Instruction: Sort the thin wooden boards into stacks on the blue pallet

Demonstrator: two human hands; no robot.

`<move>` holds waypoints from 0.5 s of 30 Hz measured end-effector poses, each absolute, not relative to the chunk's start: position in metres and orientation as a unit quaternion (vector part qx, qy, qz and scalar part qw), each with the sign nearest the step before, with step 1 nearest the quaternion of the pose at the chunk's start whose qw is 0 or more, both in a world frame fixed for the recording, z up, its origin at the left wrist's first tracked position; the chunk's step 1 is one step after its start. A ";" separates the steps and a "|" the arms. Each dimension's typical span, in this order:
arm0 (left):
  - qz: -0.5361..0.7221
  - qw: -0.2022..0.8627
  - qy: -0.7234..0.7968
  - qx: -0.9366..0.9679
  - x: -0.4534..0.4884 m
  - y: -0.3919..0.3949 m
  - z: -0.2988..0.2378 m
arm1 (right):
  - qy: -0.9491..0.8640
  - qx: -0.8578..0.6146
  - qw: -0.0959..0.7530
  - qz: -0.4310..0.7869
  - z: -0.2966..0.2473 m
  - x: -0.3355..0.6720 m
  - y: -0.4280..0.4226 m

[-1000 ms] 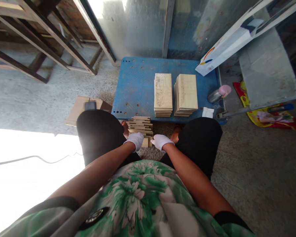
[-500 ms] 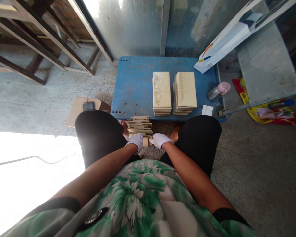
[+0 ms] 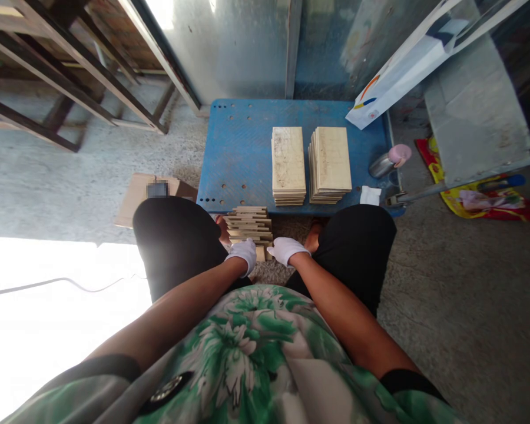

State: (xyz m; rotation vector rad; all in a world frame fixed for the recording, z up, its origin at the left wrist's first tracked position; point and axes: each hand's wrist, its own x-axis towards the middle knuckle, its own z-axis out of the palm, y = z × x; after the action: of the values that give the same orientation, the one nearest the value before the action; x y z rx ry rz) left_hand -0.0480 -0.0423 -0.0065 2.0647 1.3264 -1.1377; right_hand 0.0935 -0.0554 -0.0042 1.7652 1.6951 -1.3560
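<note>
Between my knees stands an uneven, staggered pile of thin wooden boards (image 3: 249,225). At its near end, my left hand (image 3: 244,255), in a white glove, is closed at the left side of a small pale wooden board (image 3: 260,253). My right hand (image 3: 285,251), also gloved in white, has its fingers curled at the right side of the same near end. The fingertips are small and partly hidden, so the exact grip is hard to see. Beyond the pile, two neat stacks of pale boards, a left stack (image 3: 288,159) and a right stack (image 3: 333,159), rest on a blue platform.
The blue platform (image 3: 238,147) lies ahead against metal panels. On its right are a steel bottle with a pink lid (image 3: 386,162), a white packet (image 3: 370,195) and a white paper bag (image 3: 393,82). A cardboard box (image 3: 135,197) sits by my left knee; wooden frames (image 3: 92,94) stand farther left.
</note>
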 end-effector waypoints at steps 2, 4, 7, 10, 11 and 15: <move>-0.405 0.210 0.492 0.741 -0.046 -0.043 -0.009 | 0.598 0.621 0.172 -0.476 -0.003 0.094 -0.055; -0.396 0.203 0.502 0.741 -0.043 -0.045 -0.009 | 0.599 0.622 0.172 -0.475 -0.001 0.094 -0.055; -0.377 0.197 0.507 0.750 -0.039 -0.045 -0.007 | 0.596 0.625 0.173 -0.473 0.002 0.094 -0.055; -0.354 0.199 0.505 0.761 -0.036 -0.045 -0.006 | 0.592 0.629 0.174 -0.472 0.002 0.094 -0.056; -0.346 0.202 0.505 0.764 -0.036 -0.044 -0.006 | 0.591 0.631 0.174 -0.472 0.001 0.094 -0.056; -0.318 0.236 0.509 0.764 -0.036 -0.041 -0.014 | 0.588 0.636 0.174 -0.468 -0.003 0.094 -0.057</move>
State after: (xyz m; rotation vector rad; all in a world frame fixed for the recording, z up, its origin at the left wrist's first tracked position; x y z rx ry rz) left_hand -0.0363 -0.0411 -0.0137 2.0957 1.3954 -0.8732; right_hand 0.0945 -0.0566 -0.0028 1.8032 1.6672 -1.3271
